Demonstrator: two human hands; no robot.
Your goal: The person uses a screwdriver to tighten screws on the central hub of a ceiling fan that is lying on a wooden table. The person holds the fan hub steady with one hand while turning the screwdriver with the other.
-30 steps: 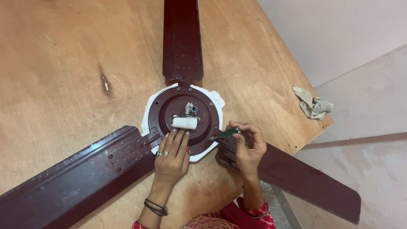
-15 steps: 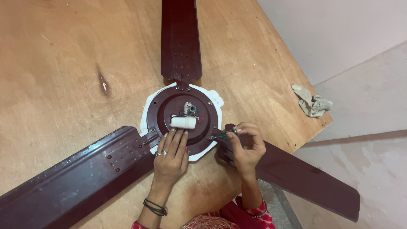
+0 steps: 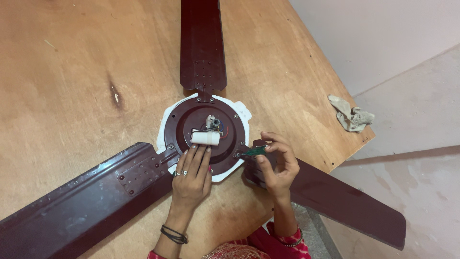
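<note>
Head view — left hand (image 3: pixel 190 178) flat on fan hub (image 3: pixel 206 136); right hand (image 3: pixel 277 165) grip clamped on screwdriver (image 3: pixel 253 151).

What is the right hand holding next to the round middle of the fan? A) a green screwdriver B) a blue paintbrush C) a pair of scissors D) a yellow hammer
A: the right hand pinches a green screwdriver with its tip at a screw on the dark red fan hub.

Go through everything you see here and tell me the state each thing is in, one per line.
Ceiling fan: lying flat on the wooden table, motor housing open.
White capacitor: lying inside the hub, wired.
Screwdriver: tip at a rim screw.
Right hand: gripping the screwdriver.
Left hand: pressed flat on the hub.
Rag: crumpled at the table edge.
</note>
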